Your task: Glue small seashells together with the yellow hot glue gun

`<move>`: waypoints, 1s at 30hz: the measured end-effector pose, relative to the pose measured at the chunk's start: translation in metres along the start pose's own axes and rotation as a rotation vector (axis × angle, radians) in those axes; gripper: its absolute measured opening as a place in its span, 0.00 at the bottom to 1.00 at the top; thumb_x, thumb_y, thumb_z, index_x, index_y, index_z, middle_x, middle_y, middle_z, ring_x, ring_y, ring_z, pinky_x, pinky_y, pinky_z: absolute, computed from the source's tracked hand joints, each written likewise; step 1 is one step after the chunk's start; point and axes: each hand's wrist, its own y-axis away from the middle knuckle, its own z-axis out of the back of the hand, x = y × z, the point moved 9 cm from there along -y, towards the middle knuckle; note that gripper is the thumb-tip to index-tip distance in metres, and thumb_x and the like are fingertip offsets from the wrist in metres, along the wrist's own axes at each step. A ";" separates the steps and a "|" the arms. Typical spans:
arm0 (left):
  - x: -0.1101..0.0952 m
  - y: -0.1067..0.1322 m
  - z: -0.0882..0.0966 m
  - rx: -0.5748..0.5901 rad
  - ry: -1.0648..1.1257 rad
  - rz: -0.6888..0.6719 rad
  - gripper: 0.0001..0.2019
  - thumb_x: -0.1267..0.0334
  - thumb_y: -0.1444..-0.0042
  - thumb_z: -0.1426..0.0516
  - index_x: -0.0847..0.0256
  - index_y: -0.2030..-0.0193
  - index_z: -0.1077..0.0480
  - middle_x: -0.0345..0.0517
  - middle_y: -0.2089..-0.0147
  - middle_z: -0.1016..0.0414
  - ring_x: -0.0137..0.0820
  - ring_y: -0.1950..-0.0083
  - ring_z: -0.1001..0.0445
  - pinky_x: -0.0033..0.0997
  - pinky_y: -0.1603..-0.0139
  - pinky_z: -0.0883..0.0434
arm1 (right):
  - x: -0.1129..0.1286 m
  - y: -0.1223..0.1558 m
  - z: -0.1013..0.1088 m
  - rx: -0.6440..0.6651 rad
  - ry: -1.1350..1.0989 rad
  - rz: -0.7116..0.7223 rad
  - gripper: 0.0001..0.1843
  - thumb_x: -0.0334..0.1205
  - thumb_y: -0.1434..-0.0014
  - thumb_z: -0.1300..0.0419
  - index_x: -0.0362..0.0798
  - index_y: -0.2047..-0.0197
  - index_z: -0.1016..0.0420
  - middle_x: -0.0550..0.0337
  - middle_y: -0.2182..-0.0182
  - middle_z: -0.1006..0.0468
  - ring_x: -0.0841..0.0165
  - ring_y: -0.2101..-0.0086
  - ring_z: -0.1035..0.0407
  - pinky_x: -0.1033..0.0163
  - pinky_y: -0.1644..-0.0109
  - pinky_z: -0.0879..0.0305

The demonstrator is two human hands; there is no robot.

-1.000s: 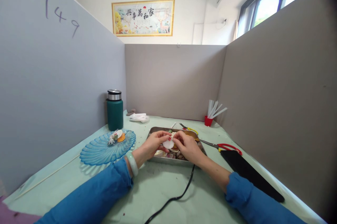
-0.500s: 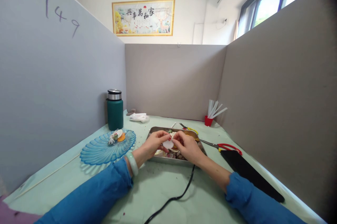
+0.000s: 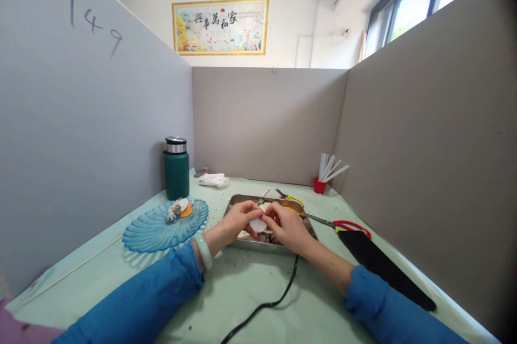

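Observation:
A white seashell (image 3: 257,225) is held over the metal tray (image 3: 252,246), pinched by the fingers of my left hand (image 3: 241,219). The fingertips of my right hand (image 3: 287,223) are pressed together at the shell's upper edge, close against the left ones. Something small and red shows at the fingertips, too small to name. Several shells in various colours lie in the tray beneath, partly hidden by both hands. On the left, a blue fluted glass plate (image 3: 149,233) bears a small cluster of shells (image 3: 180,209), white, orange and speckled.
A green bottle (image 3: 176,174) stands behind the plate. Yellow-handled pliers (image 3: 291,198), red-handled scissors (image 3: 343,225) and a long black object (image 3: 383,266) lie right of the tray. A red cup (image 3: 320,186) holds white sticks. A black cord (image 3: 269,305) runs toward me. Grey partitions enclose the table.
The white shell has tilted slightly between my fingers, and my fingertips have shifted a little. Both arms stay in nearly the same place.

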 end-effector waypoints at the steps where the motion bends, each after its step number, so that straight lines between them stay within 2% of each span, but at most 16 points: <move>1: 0.000 0.000 0.000 0.002 0.000 -0.002 0.17 0.51 0.55 0.41 0.65 0.68 0.35 0.43 0.71 0.32 0.27 0.74 0.30 0.26 0.79 0.31 | -0.001 -0.001 -0.001 0.012 -0.011 -0.006 0.08 0.43 0.42 0.49 0.48 0.68 0.35 0.64 0.76 0.28 0.74 0.76 0.37 0.70 0.73 0.47; 10: -0.002 0.001 0.000 0.016 0.007 -0.015 0.16 0.53 0.54 0.42 0.64 0.69 0.36 0.42 0.72 0.34 0.28 0.73 0.30 0.27 0.79 0.30 | -0.006 -0.003 -0.005 0.066 -0.125 -0.063 0.08 0.42 0.43 0.48 0.48 0.70 0.35 0.66 0.78 0.29 0.75 0.77 0.37 0.70 0.73 0.46; 19: -0.006 0.003 0.000 -0.039 0.027 0.000 0.16 0.53 0.56 0.41 0.65 0.69 0.34 0.45 0.68 0.33 0.28 0.70 0.31 0.27 0.77 0.30 | -0.018 -0.003 -0.010 0.053 -0.198 -0.121 0.10 0.45 0.43 0.48 0.48 0.70 0.36 0.66 0.78 0.28 0.74 0.77 0.35 0.71 0.74 0.44; 30: -0.002 0.002 0.000 -0.006 0.033 -0.017 0.16 0.54 0.55 0.40 0.66 0.67 0.33 0.48 0.65 0.33 0.30 0.66 0.31 0.26 0.75 0.29 | -0.013 -0.003 -0.005 0.028 -0.126 -0.094 0.10 0.45 0.42 0.49 0.48 0.70 0.35 0.64 0.77 0.28 0.74 0.76 0.35 0.70 0.73 0.43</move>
